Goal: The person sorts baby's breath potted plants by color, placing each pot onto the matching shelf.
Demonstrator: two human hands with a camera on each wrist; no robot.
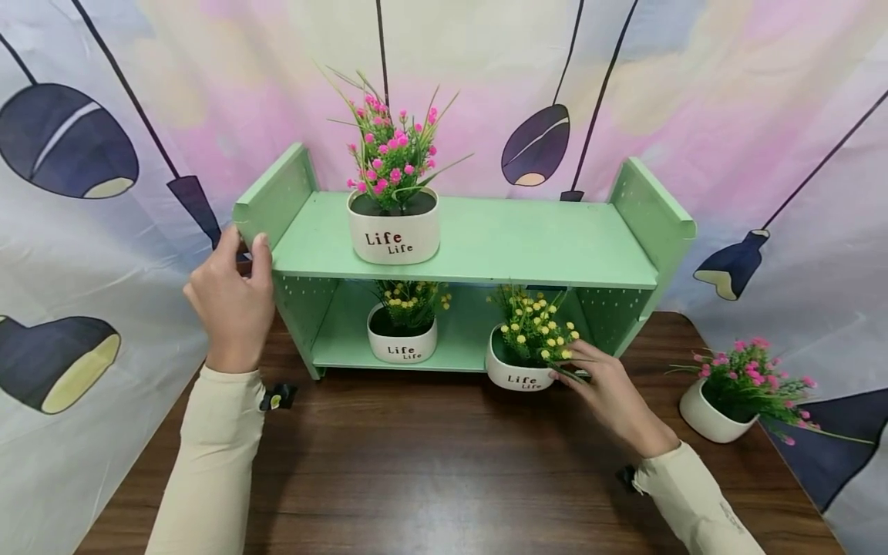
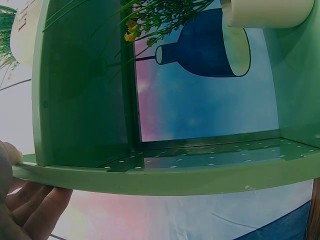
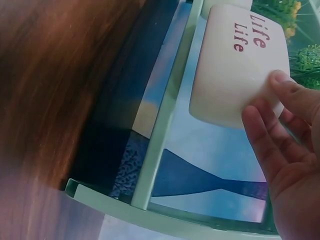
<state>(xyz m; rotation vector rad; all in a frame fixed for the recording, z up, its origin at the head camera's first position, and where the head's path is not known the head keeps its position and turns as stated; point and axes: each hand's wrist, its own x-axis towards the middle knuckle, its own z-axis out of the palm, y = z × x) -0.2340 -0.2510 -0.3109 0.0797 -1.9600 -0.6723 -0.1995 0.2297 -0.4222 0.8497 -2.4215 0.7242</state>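
My left hand (image 1: 232,308) grips the front edge of the left side panel of a light green two-tier shelf (image 1: 541,239), thumb and fingers on either side of it. With my right hand (image 1: 613,397), I hold the right end of a white oval flowerpot (image 1: 509,374) with yellow flowers and the word "Life". It is at the front right of the lower tier; whether its base touches the shelf I cannot tell. Another white pot with yellow flowers (image 1: 398,347) stands left on the lower tier. A pink-flowered pot (image 1: 395,239) stands on the upper tier.
A further white pot with pink flowers (image 1: 714,416) stands on the brown wooden table (image 1: 430,462), right of the shelf. Behind hangs a pastel cloth (image 1: 486,77) with printed dark lamps. Raised side panels bound the upper tier.
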